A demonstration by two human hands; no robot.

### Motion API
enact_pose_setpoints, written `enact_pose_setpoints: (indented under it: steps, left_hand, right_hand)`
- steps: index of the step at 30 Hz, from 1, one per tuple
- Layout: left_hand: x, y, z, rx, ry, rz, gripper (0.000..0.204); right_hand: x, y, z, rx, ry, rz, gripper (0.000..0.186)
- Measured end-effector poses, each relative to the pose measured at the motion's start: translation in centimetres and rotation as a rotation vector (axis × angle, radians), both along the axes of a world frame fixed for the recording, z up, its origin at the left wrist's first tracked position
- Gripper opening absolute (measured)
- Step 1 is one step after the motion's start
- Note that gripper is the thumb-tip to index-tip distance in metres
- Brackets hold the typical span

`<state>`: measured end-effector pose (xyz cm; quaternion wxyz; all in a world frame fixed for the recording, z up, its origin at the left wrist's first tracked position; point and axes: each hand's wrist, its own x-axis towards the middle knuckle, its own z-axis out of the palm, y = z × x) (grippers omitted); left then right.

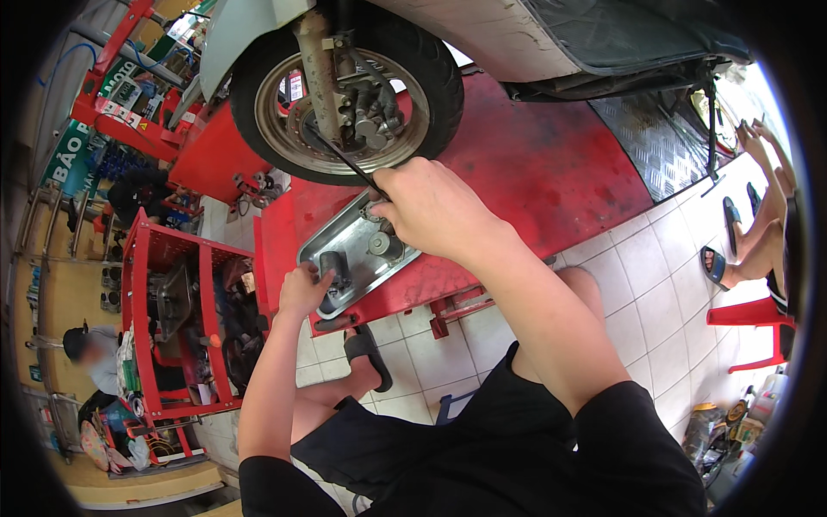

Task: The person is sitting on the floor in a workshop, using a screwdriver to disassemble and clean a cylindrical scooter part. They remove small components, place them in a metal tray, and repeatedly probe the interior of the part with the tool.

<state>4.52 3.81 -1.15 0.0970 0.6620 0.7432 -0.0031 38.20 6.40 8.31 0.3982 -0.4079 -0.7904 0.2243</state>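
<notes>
My right hand (pixel 435 209) is closed around the handle of a long thin black tool (pixel 345 159), whose shaft reaches up to the brake caliper (pixel 366 112) on the front wheel (pixel 345 86) of a scooter standing on a red lift platform (pixel 534 164). Below it a metal tray (pixel 340 237) lies on the platform edge with a few small parts in it. My left hand (pixel 303 289) reaches into the near end of that tray, fingers curled on a dark cylindrical part (pixel 333 265).
A red tool cart (pixel 177 319) full of tools stands to the left. A person crouches at the far left (pixel 90 353). Another person sits on a red chair (pixel 749 314) at the right. The floor is white tile (pixel 655 284).
</notes>
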Motion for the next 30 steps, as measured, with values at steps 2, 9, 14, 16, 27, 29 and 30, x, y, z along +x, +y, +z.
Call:
enact_pose_setpoints:
  steps: [2, 9, 14, 16, 27, 29, 30]
  left_hand:
    - [-0.1, -0.2, -0.2, 0.005, -0.090, 0.003, 0.053]
    - [6.4, 0.7, -1.4, 0.039, -0.406, -0.121, 0.056]
    - [9.2, 1.4, -5.0, 0.346, -0.252, -0.297, 0.070]
    - [9.6, 1.8, -5.8, 0.321, -0.275, -0.222, 0.072]
    - [13.1, 2.9, -2.9, 0.089, -0.068, -0.144, 0.067]
    - [14.0, 3.2, -2.6, 0.038, 0.158, -0.215, 0.056]
    - [14.4, 3.2, -2.9, 0.058, 0.331, -0.292, 0.046]
  right_hand:
    - [0.2, -0.1, 0.2, -0.061, -0.091, 0.012, 0.019]
    - [1.3, 0.1, 0.5, -0.078, -0.095, -0.075, 0.015]
    - [1.5, 0.6, 0.2, -0.117, -0.183, -0.089, 0.017]
    - [1.5, 0.6, 0.1, -0.116, -0.186, -0.085, 0.017]
    - [2.4, 0.4, -0.3, -0.114, -0.253, -0.129, 0.015]
    - [2.4, 0.5, -0.6, -0.111, -0.246, -0.116, 0.015]
    - [2.5, 0.5, -0.7, -0.107, -0.254, -0.115, 0.015]
